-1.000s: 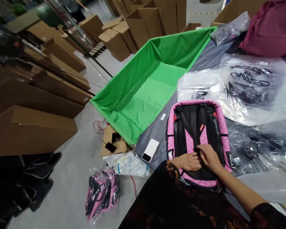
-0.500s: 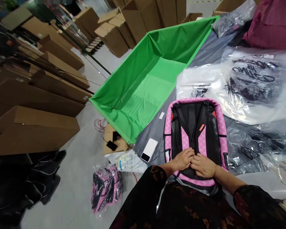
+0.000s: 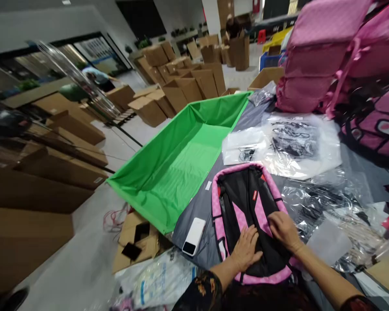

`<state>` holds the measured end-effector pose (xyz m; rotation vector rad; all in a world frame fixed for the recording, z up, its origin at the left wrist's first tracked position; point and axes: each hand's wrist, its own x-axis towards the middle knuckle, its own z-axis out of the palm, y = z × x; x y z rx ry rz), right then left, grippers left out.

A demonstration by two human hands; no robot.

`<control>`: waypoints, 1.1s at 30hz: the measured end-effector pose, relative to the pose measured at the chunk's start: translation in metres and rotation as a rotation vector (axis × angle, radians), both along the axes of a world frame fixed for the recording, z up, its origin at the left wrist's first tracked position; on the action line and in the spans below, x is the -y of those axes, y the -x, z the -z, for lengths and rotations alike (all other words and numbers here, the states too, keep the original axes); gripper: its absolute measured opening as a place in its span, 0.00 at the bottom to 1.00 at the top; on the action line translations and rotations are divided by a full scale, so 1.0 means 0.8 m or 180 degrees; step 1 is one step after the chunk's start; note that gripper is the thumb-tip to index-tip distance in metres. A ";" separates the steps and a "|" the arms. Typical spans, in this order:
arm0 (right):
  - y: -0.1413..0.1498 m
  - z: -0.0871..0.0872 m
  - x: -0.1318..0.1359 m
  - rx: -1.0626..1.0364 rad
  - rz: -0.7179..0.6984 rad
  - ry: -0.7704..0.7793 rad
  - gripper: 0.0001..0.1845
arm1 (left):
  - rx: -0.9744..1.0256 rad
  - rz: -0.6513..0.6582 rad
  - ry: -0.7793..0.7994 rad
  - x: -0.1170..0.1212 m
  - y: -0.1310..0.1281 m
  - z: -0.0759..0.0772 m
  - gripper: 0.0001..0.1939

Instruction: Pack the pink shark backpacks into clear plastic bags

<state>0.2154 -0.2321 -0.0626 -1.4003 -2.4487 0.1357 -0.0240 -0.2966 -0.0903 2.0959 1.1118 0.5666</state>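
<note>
A pink-and-black backpack [image 3: 246, 196] lies on the grey-covered table in front of me, its padded back panel and straps facing up. A small red label sits on one strap. My left hand [image 3: 247, 249] rests flat on the lower part of the panel, fingers stretched out. Over the right side of the panel, my right hand [image 3: 282, 230] is closed with its fingers curled down; whatever is between its fingertips is hidden. Left of the backpack lies a white rectangular device with a dark end [image 3: 193, 236].
A green fabric-lined bin [image 3: 178, 166] adjoins the table at the left. Clear plastic bags [image 3: 324, 196] and printed white bags [image 3: 294, 142] lie to the right. Pink backpacks [image 3: 324, 56] are piled at the back right. Cardboard boxes [image 3: 194, 86] stand beyond; a person bends far left.
My hands, together at the panel's lower middle before, are now apart: the left lies flat, the right is over the right side. The backpack is slightly turned, and the view has tilted up.
</note>
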 end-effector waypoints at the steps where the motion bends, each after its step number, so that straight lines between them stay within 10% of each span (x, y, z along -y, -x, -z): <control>1: -0.020 -0.001 -0.008 0.0005 0.0528 -0.0076 0.20 | 0.0070 0.0018 -0.0045 0.007 0.000 0.002 0.29; 6: -0.087 0.007 -0.020 0.0096 0.2112 -0.0126 0.11 | 0.0170 0.0098 0.0033 0.013 -0.003 0.000 0.32; 10: -0.094 0.009 0.007 -0.0053 0.2156 -0.0035 0.07 | -0.0041 -0.0301 0.0006 0.022 -0.027 -0.009 0.43; 13: -0.118 -0.017 0.013 -0.0309 0.2150 -0.0115 0.10 | -0.0089 0.0272 0.0156 0.042 -0.041 -0.002 0.44; 18: -0.227 -0.141 -0.026 -0.0752 0.2982 -0.0443 0.20 | 0.0000 0.0742 0.0382 0.064 -0.031 0.007 0.36; 22: -0.276 -0.275 -0.059 -0.1133 0.2637 -0.0648 0.19 | -0.0194 0.0946 0.0555 0.045 -0.025 -0.027 0.34; 27: -0.207 -0.372 -0.070 -0.1530 0.1569 -0.0859 0.28 | 0.0573 0.0534 0.1336 -0.001 -0.059 -0.110 0.33; 33: -0.065 -0.349 -0.055 -0.1609 0.0868 -0.0933 0.29 | 0.3727 0.0073 0.2989 -0.019 -0.138 -0.173 0.47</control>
